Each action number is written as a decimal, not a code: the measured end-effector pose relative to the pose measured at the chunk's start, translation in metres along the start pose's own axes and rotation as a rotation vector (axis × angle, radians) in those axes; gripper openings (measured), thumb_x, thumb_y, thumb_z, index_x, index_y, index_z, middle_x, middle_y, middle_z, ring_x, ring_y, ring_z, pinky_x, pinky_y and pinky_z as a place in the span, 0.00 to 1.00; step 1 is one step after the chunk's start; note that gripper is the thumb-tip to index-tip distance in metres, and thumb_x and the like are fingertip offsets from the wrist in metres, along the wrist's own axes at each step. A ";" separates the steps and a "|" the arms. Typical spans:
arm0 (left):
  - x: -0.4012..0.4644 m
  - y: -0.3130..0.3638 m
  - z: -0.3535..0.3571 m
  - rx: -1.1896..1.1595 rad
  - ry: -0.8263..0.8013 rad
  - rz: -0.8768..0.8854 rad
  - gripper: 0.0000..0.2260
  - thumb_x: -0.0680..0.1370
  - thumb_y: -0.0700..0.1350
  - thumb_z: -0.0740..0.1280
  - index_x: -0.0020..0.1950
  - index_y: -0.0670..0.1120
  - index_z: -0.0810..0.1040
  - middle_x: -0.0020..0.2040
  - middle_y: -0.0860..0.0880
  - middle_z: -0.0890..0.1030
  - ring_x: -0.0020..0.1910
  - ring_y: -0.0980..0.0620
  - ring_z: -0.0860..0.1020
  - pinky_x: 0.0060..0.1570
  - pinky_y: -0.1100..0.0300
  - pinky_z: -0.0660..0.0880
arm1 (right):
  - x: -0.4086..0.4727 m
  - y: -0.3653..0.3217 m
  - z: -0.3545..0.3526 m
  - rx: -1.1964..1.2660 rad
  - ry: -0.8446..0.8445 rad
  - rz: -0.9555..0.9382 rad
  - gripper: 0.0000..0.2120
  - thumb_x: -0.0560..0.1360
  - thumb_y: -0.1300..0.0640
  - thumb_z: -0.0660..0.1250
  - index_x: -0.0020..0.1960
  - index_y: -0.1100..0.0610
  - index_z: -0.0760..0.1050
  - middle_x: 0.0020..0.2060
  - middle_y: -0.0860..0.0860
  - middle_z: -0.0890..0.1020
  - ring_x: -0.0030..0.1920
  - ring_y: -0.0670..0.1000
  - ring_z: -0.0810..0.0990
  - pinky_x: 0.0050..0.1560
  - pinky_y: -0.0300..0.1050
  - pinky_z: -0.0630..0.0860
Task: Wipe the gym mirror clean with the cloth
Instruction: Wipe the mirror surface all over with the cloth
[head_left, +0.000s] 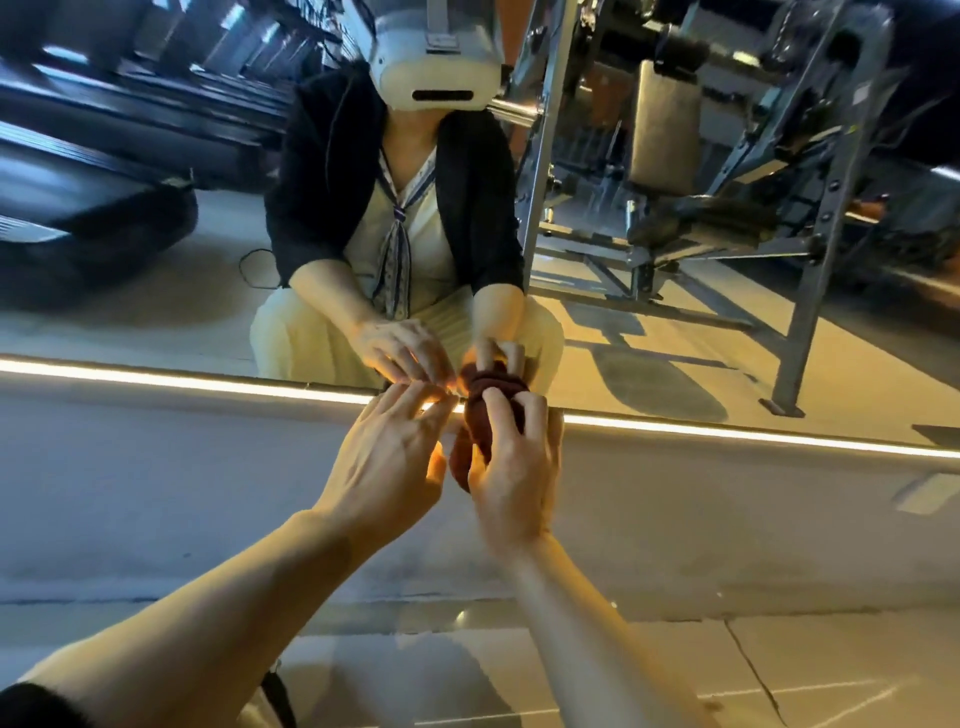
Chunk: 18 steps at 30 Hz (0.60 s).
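Dark red and bunched into a wad, the cloth (480, 421) sits at the mirror's (649, 332) bottom edge, just above the lit strip (182, 382). The right hand (511, 467) holds it, fingers (496, 402) curled over its top, so that hand is the nearer one. The left hand (389, 457) lies just beside it on the left, its fingers loosely spread with the tips reaching toward the wad. The glass to wipe lies straight above the cloth, so the stroke likely goes upward
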<state>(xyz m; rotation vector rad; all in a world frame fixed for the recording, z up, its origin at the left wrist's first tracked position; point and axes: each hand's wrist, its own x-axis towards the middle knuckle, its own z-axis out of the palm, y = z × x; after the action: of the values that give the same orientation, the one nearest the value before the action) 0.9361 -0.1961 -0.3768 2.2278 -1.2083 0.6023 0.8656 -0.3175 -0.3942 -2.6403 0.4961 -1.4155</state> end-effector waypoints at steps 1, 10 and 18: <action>-0.002 0.000 0.000 -0.006 -0.002 -0.010 0.26 0.66 0.35 0.78 0.64 0.40 0.80 0.60 0.40 0.81 0.58 0.39 0.79 0.60 0.49 0.76 | 0.000 -0.002 0.002 0.016 -0.034 -0.056 0.18 0.71 0.61 0.74 0.60 0.59 0.79 0.54 0.60 0.78 0.53 0.64 0.78 0.44 0.53 0.81; -0.012 0.003 -0.022 0.070 -0.052 0.063 0.31 0.65 0.34 0.80 0.67 0.36 0.77 0.65 0.39 0.76 0.61 0.39 0.78 0.59 0.45 0.77 | 0.018 0.074 -0.038 -0.067 0.128 0.443 0.20 0.63 0.75 0.74 0.53 0.63 0.80 0.47 0.64 0.77 0.46 0.68 0.77 0.39 0.56 0.79; -0.029 -0.050 -0.026 0.126 0.003 0.153 0.39 0.60 0.29 0.79 0.70 0.38 0.73 0.66 0.38 0.76 0.63 0.38 0.75 0.59 0.44 0.75 | 0.005 0.024 -0.011 0.050 -0.029 0.197 0.24 0.62 0.72 0.77 0.56 0.58 0.79 0.55 0.59 0.78 0.53 0.63 0.78 0.48 0.54 0.80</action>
<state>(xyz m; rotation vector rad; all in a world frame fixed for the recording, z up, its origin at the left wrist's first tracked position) 0.9606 -0.1386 -0.3863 2.2491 -1.3830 0.7600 0.8532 -0.3408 -0.3899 -2.4900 0.6860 -1.3121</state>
